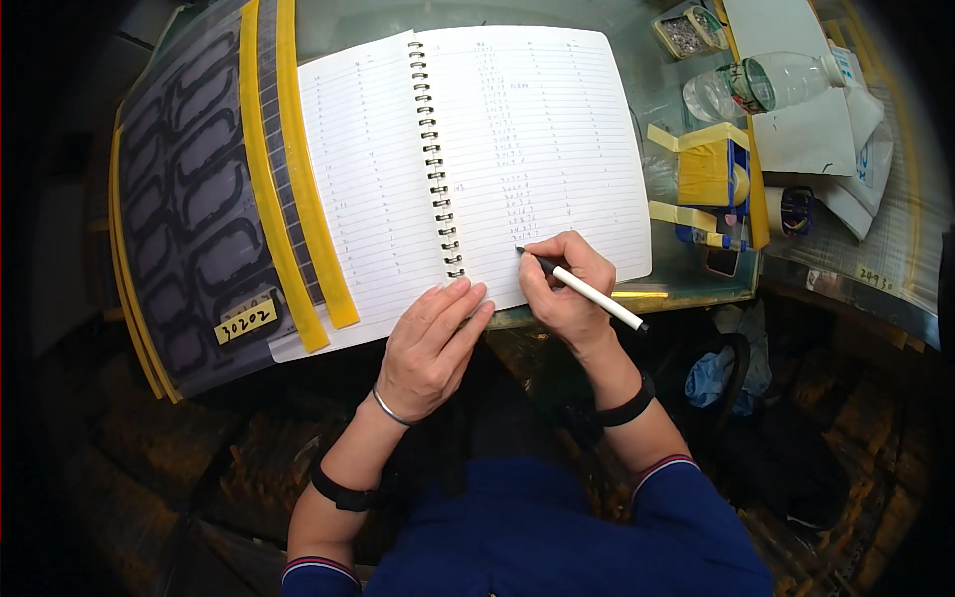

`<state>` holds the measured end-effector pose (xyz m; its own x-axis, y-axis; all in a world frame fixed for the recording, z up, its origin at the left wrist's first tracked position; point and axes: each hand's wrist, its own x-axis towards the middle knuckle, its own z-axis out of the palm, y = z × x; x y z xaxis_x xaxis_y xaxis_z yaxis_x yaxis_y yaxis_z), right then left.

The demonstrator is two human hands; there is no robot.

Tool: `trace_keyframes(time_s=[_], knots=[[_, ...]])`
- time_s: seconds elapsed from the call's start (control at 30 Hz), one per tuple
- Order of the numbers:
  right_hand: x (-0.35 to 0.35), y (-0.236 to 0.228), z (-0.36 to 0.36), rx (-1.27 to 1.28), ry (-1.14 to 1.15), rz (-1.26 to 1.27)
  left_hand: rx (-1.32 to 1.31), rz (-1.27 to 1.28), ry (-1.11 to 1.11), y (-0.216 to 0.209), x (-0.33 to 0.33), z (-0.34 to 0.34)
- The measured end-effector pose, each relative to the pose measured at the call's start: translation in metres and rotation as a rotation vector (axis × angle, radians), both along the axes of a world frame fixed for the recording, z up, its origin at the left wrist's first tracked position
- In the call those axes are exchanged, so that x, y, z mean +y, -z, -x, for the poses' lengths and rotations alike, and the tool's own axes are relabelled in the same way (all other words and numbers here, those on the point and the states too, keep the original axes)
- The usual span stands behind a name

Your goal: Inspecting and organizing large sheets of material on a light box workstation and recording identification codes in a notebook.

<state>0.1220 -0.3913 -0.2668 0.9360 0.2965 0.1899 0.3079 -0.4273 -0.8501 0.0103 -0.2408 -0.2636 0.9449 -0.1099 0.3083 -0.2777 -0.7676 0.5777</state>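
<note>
**Right hand (569,289) is grasping a white pen (599,297) over a ruled notebook (597,189)**

The thumb and fingers of the right hand are closing around the pen near its dark tip, and the white barrel is slanting down to the right toward its black end. The tip is pointing at the right-hand page, just below the lowest handwritten line; whether it is touching the paper, I cannot tell. The left hand (430,350) is gripping nothing: it is lying palm down, fingers extended and close together, over the notebook's lower edge beside the bottom of the black spiral binding (431,159).

The notebook is lying open on the table (637,50), with columns of handwriting running down both pages. Its left page is reaching up to a dark panel (214,149) with rounded shapes, where yellow strips (264,149) are running lengthwise and a small yellow label (245,321) is sitting near the lower end.

To the right of the notebook, a blue dispenser (738,169) is holding yellow tape (703,171). Beyond it, a clear plastic bottle (796,80) is lying on its side, partly over a white board (811,134), and a small container (689,32) is holding greyish bits near the table's far edge.
</note>
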Motion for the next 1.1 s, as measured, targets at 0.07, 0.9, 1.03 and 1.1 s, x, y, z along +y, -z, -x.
trace_keyframes(time_s=[0.07,0.9,1.03,1.1], knots=[[0.001,-0.001,0.001,0.006,0.005,0.001,-0.005,-0.004,-0.003,0.001,0.000,0.001],[-0.012,0.010,0.002,0.302,0.125,-0.174,-0.019,0.000,0.004,0.004,0.003,0.001],[-0.008,0.003,0.002,0.352,0.084,-0.190,-0.018,0.015,0.005,-0.001,0.004,0.001],[-0.009,0.001,0.000,0.324,0.085,-0.158,-0.015,0.008,0.004,-0.001,0.002,-0.001]])
